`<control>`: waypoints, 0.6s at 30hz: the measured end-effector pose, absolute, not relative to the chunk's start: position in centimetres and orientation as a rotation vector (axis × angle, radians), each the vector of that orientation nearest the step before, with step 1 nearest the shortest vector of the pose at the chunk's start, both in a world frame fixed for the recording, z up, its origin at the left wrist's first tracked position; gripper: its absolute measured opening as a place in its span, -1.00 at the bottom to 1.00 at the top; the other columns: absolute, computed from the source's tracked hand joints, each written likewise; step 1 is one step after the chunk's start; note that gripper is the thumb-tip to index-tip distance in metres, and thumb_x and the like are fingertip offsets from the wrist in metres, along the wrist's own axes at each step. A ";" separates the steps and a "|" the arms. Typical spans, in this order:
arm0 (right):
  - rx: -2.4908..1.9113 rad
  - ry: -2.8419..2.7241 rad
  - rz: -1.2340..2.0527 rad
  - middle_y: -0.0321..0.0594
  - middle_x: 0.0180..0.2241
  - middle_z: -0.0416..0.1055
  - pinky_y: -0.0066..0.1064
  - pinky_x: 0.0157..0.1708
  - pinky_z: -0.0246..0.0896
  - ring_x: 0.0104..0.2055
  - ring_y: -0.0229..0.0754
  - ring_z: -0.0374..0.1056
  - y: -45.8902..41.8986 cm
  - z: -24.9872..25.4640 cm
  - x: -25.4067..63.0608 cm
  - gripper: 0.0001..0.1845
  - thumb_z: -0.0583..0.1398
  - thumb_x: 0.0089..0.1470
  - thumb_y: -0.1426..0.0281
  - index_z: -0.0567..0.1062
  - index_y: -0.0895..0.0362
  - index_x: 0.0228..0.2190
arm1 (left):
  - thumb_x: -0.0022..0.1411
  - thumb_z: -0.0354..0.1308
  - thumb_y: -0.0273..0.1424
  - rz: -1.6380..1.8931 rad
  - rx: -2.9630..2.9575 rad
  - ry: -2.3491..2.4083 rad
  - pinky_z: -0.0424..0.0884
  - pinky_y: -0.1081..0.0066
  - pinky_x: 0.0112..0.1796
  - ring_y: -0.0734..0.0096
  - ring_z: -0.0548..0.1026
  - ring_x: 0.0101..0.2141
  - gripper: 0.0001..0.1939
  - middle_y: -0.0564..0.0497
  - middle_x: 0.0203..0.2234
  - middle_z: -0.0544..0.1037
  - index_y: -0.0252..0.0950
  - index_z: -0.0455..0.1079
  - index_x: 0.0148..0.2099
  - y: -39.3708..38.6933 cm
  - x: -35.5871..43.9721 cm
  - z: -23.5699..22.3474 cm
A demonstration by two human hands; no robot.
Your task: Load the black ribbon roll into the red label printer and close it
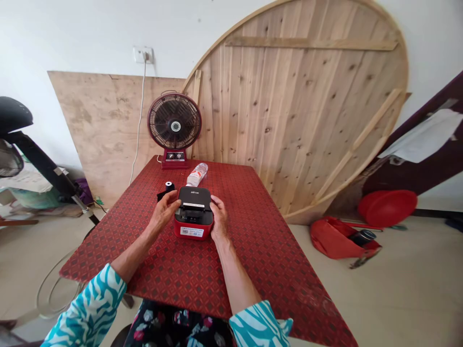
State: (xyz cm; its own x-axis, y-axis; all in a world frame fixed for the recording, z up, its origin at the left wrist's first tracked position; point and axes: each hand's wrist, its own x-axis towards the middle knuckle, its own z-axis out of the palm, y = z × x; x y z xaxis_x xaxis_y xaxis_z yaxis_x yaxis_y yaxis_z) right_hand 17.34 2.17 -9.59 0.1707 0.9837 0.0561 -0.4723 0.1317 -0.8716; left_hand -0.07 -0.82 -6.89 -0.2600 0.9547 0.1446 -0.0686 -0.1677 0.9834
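At the middle of a red patterned tabletop (253,241), a small red-and-black label printer (194,213) sits steadied between the person's left hand (164,210) and right hand (219,219), each grip cupped open against its sides, a black roll (169,186) just behind.

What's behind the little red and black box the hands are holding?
Behind the box lies a plastic bottle on its side, then a red fan. A small black roll sits back-left. The box's own back is hidden.
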 end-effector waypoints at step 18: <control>-0.854 -0.805 1.233 -0.23 -0.14 0.51 -0.23 -0.06 0.27 -0.14 -0.15 0.42 2.0 -10.8 17.4 -0.55 0.23 -0.10 0.20 0.45 0.06 -0.12 | -0.07 0.28 -0.37 1.437 0.776 1.039 0.37 0.46 -0.35 0.39 0.52 -0.33 -0.34 -0.06 -0.14 0.58 -0.30 0.34 0.15 -1.4 0.9 -7.3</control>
State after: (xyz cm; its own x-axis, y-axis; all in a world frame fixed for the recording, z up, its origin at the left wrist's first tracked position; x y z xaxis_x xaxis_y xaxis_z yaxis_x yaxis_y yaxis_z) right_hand 17.44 2.04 -10.78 0.1539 0.9864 0.0578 -0.4499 0.1220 -0.8847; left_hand 0.94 -1.45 -7.26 -0.1386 0.9855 -0.0976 -0.4011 0.0342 0.9154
